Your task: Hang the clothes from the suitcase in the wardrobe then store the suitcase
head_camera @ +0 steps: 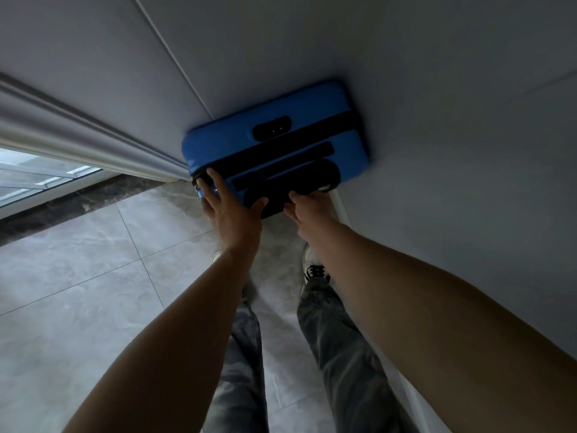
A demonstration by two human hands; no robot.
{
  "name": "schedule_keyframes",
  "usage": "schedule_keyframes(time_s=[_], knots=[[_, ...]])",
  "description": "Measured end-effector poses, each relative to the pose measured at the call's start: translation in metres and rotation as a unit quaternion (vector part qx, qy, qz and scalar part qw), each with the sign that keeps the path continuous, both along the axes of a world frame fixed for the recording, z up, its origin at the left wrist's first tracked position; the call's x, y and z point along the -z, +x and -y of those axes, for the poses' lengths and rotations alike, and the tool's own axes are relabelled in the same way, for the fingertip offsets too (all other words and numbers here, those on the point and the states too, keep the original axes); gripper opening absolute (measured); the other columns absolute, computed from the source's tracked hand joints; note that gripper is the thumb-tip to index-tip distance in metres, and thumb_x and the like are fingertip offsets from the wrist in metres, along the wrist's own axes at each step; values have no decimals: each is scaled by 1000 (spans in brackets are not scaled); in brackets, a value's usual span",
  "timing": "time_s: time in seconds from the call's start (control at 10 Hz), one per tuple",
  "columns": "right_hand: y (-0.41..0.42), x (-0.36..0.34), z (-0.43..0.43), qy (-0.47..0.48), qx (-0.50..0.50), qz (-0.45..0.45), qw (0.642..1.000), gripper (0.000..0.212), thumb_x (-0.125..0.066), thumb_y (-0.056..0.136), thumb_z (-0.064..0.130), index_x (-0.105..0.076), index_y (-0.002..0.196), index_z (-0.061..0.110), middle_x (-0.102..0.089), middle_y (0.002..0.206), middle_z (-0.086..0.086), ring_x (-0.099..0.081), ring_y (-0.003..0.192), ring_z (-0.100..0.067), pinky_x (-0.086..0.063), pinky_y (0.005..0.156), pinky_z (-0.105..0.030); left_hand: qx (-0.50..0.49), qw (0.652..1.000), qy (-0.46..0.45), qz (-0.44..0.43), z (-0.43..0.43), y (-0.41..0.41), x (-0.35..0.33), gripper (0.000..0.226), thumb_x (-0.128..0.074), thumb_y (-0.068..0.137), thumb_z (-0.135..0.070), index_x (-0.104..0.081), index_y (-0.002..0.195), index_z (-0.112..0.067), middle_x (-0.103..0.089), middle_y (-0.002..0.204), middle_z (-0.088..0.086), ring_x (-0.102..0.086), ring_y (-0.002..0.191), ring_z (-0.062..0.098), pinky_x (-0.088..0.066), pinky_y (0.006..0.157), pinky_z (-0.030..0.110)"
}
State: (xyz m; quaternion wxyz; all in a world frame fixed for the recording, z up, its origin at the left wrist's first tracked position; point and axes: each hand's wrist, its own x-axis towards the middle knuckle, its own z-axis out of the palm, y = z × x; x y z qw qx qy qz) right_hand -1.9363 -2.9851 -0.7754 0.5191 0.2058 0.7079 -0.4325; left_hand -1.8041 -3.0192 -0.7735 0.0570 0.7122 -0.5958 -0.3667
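Observation:
A closed blue hard-shell suitcase (312, 120) stands upright on the floor, seen from above, with its far side against a white panel (437, 89). Its top carries black bands, a black combination lock (272, 128) and a black handle (290, 182). My left hand (231, 210) lies spread on the near left corner, fingers apart, thumb touching the handle. My right hand (312, 207) has its fingers curled over the near right end of the handle. No clothes are in view.
Grey marble floor tiles (93, 276) stretch to the left and under my legs. A white moulded frame (78, 135) and a glass door (31, 173) run along the left. My shoe (315, 264) stands just behind the suitcase, beside the white panel's lower edge.

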Motion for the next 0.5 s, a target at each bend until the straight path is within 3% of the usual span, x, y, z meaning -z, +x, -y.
schedule_keyframes(time_s=[0.1,0.2,0.3,0.4,0.5], knots=[[2,8,-5,-3,-40,-22,999,19,-68,95,9,-65,114,4,-65,86,-8,-57,66,-12,-56,69,-29,10,999,-11,38,-1,-1,2,118,-79,80,-52,2,162,-28,0,171,4,-10,154,38,-38,112,64],[-7,7,-9,-3,-81,-17,997,13,-70,95,15,-64,103,7,-62,79,-6,-56,62,-13,-57,66,-27,16,998,-14,53,-2,0,0,118,-78,79,-56,1,163,-27,-2,171,3,-15,153,37,-44,105,63],[-17,-3,-16,-23,-52,91,994,10,-62,100,19,-61,107,12,-64,91,-8,-62,78,-18,-58,90,-39,26,998,-1,57,3,3,-5,119,-80,78,-56,-1,162,-27,-5,170,3,-19,151,38,-43,105,61],[-28,-19,-44,-56,31,132,989,26,-60,101,17,-58,125,7,-68,106,-13,-67,95,-25,-56,85,-38,34,999,32,22,11,10,-18,112,-82,81,-43,-9,163,-22,-11,169,7,-24,151,38,-37,113,56],[-35,-40,-77,-61,36,129,989,28,-60,100,18,-60,127,7,-70,112,-15,-67,99,-28,-57,80,-37,44,998,47,-3,23,16,-40,88,-77,85,-38,-32,157,-16,-35,160,12,-38,145,36,-37,117,48]])
